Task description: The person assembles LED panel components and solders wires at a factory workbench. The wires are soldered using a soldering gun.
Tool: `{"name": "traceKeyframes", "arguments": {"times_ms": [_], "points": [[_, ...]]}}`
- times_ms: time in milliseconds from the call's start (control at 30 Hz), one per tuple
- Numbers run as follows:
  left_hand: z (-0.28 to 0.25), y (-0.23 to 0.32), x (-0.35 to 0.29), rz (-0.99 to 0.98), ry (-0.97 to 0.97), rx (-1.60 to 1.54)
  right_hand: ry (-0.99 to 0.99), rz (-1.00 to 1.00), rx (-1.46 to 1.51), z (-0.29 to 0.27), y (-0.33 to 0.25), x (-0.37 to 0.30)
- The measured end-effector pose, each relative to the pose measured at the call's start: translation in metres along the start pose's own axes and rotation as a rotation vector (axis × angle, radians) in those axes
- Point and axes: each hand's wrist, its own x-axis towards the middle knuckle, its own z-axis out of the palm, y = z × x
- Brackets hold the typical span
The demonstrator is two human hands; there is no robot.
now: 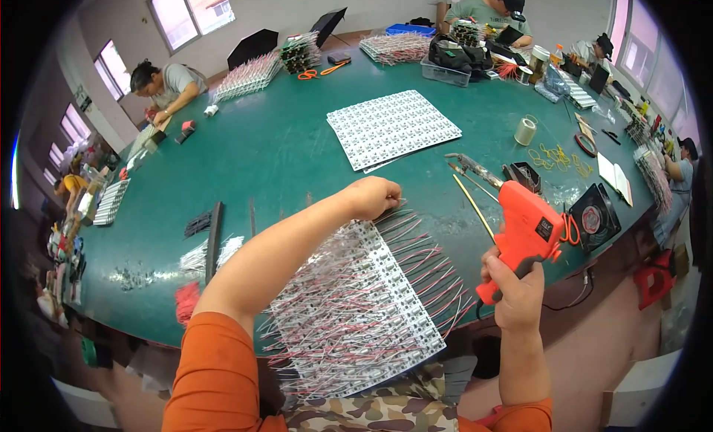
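My right hand (516,292) grips the handle of an orange-red soldering gun (526,218), held up at the right with its metal tip pointing to the far left. In front of me lies a white circuit board panel (407,292), covered with rows of thin red and white wires (319,313) that fan out past its right edge. My left arm reaches across this panel. At its far edge my left hand (373,198) is closed, fingertips pinched together near the wire ends. What sits between those fingertips is too small to make out.
A stack of bare white panels (394,127) lies mid-table. To the right are a wire spool (526,130), yellow wire (553,158), a small black fan (594,218) and orange-handled scissors (570,228). Loose wire bundles (194,258) and a dark bar (214,242) lie left. Co-workers sit around the green table.
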Motion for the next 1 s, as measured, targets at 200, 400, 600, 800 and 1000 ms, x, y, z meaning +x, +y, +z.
{"name": "traceKeyframes", "arguments": {"times_ms": [200,400,600,800,1000], "points": [[-0.005,0.012,-0.001,-0.108,0.038,0.128,0.014,0.038,-0.041,-0.006,0.007,-0.002],[-0.008,0.026,-0.004,-0.152,0.026,0.277,0.005,0.050,-0.017,-0.011,0.011,-0.002],[-0.006,0.025,-0.010,-0.142,0.062,0.266,-0.008,0.047,-0.013,-0.012,0.014,-0.003],[-0.013,0.011,-0.062,-0.235,0.449,-0.261,0.016,0.071,-0.004,-0.015,0.012,-0.005],[0.009,0.001,-0.137,-0.352,0.775,-0.401,0.025,0.075,-0.009,-0.011,0.015,-0.006]]}}
